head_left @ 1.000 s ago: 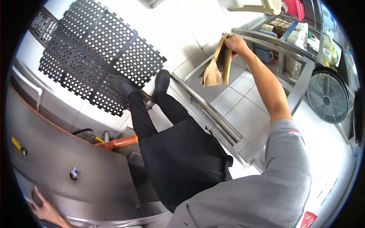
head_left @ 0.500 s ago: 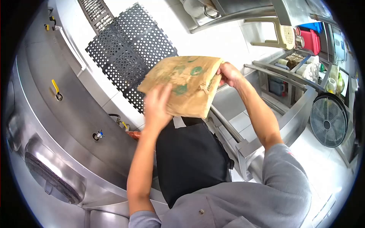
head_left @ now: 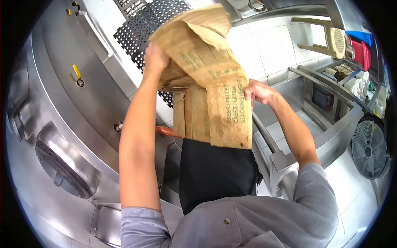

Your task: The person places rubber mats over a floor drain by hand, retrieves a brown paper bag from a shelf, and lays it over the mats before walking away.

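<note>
In front of me I hold a large brown paper bag [head_left: 229,111], creased and partly unfolded, with green print that reads "CASES / PALLET" and "STACKING HEIGHT". My left hand [head_left: 156,60] grips its upper left part, and some of the fingers are hidden behind the paper. On the right edge, my right hand [head_left: 260,91] pinches the bag with the thumb on the printed side. The bag's upper flap stands up and bends over to the right. Its lower edge hangs just above my black apron [head_left: 219,173].
To the left runs a steel unit [head_left: 62,82] with a yellow-handled valve [head_left: 77,73]. An orange bar [head_left: 167,131] sticks out beside it. Black perforated mats [head_left: 132,35] lie on the floor ahead. At right are a steel frame [head_left: 289,161], a fan [head_left: 368,149] and a beige stool [head_left: 333,39].
The bag has gone from a folded packet to a larger, partly opened sheet. My left hand has moved up and left with its upper part; my right hand is slightly lower on the edge.
</note>
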A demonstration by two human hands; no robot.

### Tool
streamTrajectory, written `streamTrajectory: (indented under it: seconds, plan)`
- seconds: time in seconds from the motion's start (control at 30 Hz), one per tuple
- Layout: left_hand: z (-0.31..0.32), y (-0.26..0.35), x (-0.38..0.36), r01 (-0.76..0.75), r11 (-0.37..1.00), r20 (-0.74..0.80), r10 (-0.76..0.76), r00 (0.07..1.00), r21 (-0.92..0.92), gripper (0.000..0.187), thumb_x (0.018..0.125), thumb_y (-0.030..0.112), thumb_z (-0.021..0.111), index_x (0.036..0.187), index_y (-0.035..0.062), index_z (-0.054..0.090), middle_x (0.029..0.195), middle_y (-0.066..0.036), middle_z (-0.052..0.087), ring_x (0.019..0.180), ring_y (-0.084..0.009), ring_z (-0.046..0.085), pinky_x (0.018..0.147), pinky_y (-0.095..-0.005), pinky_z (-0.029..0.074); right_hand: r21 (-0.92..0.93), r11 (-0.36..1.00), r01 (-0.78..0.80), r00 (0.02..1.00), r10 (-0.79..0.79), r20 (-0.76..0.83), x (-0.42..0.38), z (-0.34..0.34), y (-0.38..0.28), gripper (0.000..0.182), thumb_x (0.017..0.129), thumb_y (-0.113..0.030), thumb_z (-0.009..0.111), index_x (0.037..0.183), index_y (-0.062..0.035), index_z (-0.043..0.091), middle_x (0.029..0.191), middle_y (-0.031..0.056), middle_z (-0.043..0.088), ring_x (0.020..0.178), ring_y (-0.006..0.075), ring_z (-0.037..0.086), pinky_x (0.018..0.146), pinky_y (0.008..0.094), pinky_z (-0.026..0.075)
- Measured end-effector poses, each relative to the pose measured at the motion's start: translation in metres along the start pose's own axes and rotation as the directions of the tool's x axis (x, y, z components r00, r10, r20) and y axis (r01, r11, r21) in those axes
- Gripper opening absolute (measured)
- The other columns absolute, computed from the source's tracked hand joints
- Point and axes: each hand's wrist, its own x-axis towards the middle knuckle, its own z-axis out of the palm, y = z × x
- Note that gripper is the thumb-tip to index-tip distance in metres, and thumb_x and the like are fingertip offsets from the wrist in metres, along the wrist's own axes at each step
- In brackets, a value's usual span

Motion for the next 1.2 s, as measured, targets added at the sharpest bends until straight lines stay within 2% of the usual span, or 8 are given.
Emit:
streamTrajectory:
  seconds: [0.2,0.47,0.6,0.7,0.8,0.93,1.0,1.2]
  plan:
    - [0.007,0.023,-0.024,0.099,0.902,-0.418,-0.289,0.861,-0.419,0.029,0.082,0.025,0.062,0.093,-0.002,0.06,0.095,-0.02,0.061,0.089,-0.0329,0.057,0.08,-0.0405,0.044,0.285,0.955,-0.081,0.99,0.045,0.131,-0.014,0.021,0.009,0.033,0.062,-0.003,0.055,0.092,0.0087,0.056,0.065,0.0102,0.058,0.049,0.0175,0.059,0.039,0.0315,0.052]
    - [0.014,0.064,-0.137,0.136,0.914,-0.263,-0.249,0.932,-0.382,0.03,0.082,0.014,0.063,0.1,-0.0045,0.049,0.095,-0.018,0.049,0.086,-0.025,0.054,0.073,-0.0365,0.045,0.292,0.956,-0.012,0.999,0.0,0.041,0.017,0.019,0.018,0.037,0.065,-0.001,0.054,0.1,0.0094,0.053,0.076,0.0136,0.062,0.054,0.0204,0.062,0.041,0.0323,0.054]
    - [0.049,0.072,-0.14,0.349,0.516,0.031,-0.527,0.849,-0.782,0.037,0.079,0.008,0.066,0.11,-0.0032,0.048,0.109,-0.017,0.049,0.095,-0.0209,0.053,0.081,-0.0323,0.045,0.267,0.964,0.01,1.0,-0.011,0.004,0.022,0.015,0.019,0.035,0.066,-0.002,0.055,0.099,0.0099,0.053,0.078,0.0151,0.062,0.056,0.0206,0.063,0.041,0.0326,0.054]
    - [0.071,0.083,-0.142,0.296,0.453,0.134,-0.356,0.925,-0.841,0.05,0.078,0.022,0.072,0.116,-0.0015,0.049,0.104,-0.013,0.055,0.097,-0.0227,0.052,0.086,-0.0328,0.044,0.281,0.96,-0.002,1.0,0.002,0.001,0.028,0.01,0.027,0.036,0.066,-0.003,0.055,0.099,0.0094,0.055,0.076,0.014,0.062,0.057,0.0212,0.063,0.041,0.0331,0.054]
    - [0.054,0.093,-0.122,0.385,0.482,0.155,-0.45,0.88,-0.787,0.05,0.082,0.028,0.069,0.117,-0.0027,0.049,0.109,-0.016,0.055,0.102,-0.023,0.052,0.089,-0.0313,0.042,0.063,0.998,0.009,0.998,-0.005,-0.066,0.02,0.043,0.007,0.031,0.067,-0.005,0.055,0.094,0.0086,0.057,0.074,0.0127,0.063,0.058,0.0217,0.063,0.042,0.0319,0.053]
    - [0.004,0.104,-0.154,0.27,0.116,0.247,-0.179,0.952,-0.956,0.055,0.085,0.018,0.062,0.131,-0.0015,0.039,0.128,-0.014,0.048,0.114,-0.0208,0.048,0.092,-0.0331,0.042,-0.463,0.875,-0.14,0.91,-0.07,-0.409,0.056,0.095,0.015,0.028,0.072,-0.016,0.057,0.086,0.0082,0.063,0.072,0.0217,0.065,0.064,0.0356,0.065,0.06,0.0419,0.054]
    - [-0.025,0.113,-0.161,0.258,-0.282,0.305,-0.14,0.942,-0.924,0.055,0.086,0.013,0.06,0.134,0.0015,0.034,0.13,-0.011,0.046,0.116,-0.0189,0.047,0.089,-0.034,0.043,-0.733,0.679,-0.037,0.817,-0.402,-0.413,0.051,0.137,-0.002,0.028,0.072,-0.018,0.058,0.083,0.0065,0.064,0.07,0.0237,0.063,0.072,0.0397,0.064,0.067,0.0449,0.053]
    - [-0.013,0.069,-0.107,0.092,-0.058,0.107,-0.36,0.927,-0.994,0.049,0.077,-0.012,0.055,0.122,0.0014,0.043,0.118,-0.012,0.055,0.105,-0.0229,0.056,0.089,-0.0356,0.047,-0.81,0.583,-0.072,0.697,-0.551,-0.459,0.084,0.193,-0.016,0.025,0.074,-0.02,0.057,0.077,0.005,0.057,0.063,0.0218,0.063,0.058,0.0332,0.066,0.053,0.043,0.053]
